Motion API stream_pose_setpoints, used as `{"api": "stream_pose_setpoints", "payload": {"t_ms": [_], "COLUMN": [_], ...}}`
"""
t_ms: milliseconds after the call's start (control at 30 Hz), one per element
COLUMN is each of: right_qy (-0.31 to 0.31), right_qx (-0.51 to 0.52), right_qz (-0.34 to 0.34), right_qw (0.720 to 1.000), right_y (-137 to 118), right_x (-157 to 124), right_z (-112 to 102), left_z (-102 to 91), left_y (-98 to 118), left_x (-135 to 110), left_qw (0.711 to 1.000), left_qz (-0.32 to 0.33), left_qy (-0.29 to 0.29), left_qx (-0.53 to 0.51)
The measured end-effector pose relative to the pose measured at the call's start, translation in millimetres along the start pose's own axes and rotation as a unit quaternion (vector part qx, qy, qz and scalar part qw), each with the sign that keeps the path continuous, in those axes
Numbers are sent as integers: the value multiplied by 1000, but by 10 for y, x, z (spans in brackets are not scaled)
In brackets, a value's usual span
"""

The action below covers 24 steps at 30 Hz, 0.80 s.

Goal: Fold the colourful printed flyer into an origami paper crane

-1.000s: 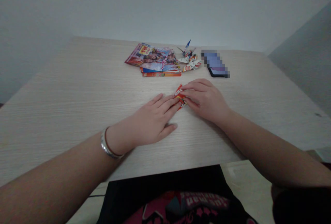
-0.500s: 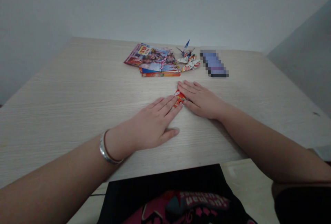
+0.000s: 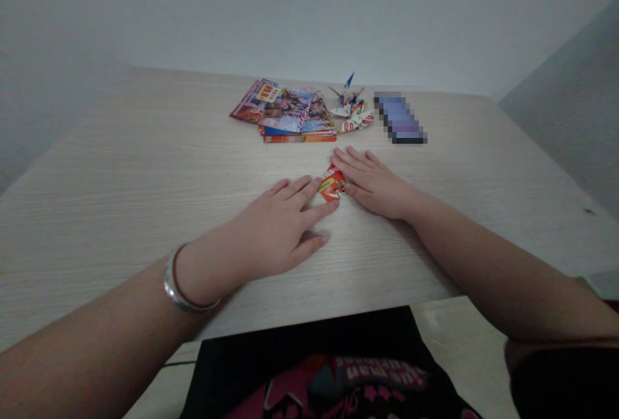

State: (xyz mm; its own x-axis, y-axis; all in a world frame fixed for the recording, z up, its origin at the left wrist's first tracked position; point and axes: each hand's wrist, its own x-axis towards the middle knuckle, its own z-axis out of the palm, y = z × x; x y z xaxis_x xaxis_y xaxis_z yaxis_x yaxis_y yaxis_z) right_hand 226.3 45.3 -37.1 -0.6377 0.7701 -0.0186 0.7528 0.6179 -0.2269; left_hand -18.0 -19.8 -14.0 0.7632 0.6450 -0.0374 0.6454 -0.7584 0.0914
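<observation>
A small folded piece of red printed paper lies flat on the pale wood-grain table. My left hand is open and palm down, its fingers spread, with fingertips at the paper's left and near edges. From the right, my right hand rests flat and open, its fingers over the paper's right edge and covering part of it. Neither hand grips anything.
At the back lies a stack of colourful printed leaflets. Folded paper cranes sit right of it, then a phone with a blurred screen. A wall rises behind the table.
My left hand has slid left off the paper, its index finger now further apart from the others. More of the red paper shows. My right hand has barely moved.
</observation>
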Motion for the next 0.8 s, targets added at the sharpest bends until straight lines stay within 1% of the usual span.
{"api": "stream_pose_setpoints", "payload": {"t_ms": [267, 400, 533, 633, 700, 733, 767, 800], "right_qy": [1, 14, 37, 91, 141, 161, 164, 158], "right_qx": [10, -11, -15, 25, 45, 47, 41, 30], "right_qz": [3, 15, 25, 39, 17, -11, -44, -63], "right_qw": [1000, 1000, 999, 995, 989, 986, 985, 985], "right_y": [40, 28, 32, 25, -13, -43, -75, -107], "right_x": [29, 34, 43, 33, 6, -12, -29, -46], "right_z": [16, 29, 37, 10, -27, -47, -67, -85], "left_z": [12, -5, -13, -9, -9, -12, -17, -25], "left_y": [8, -12, -26, -28, -29, -31, -34, -38], "left_x": [4, 21, 35, 48, 60, 67, 75, 84], "left_qw": [999, 999, 999, 999, 998, 998, 998, 998], "left_qz": [-19, -20, -15, -13, -15, -18, -21, -21], "left_qy": [21, 16, 16, 34, 44, 48, 50, 51], "left_qx": [32, 47, 37, 31, 32, 33, 36, 39]}}
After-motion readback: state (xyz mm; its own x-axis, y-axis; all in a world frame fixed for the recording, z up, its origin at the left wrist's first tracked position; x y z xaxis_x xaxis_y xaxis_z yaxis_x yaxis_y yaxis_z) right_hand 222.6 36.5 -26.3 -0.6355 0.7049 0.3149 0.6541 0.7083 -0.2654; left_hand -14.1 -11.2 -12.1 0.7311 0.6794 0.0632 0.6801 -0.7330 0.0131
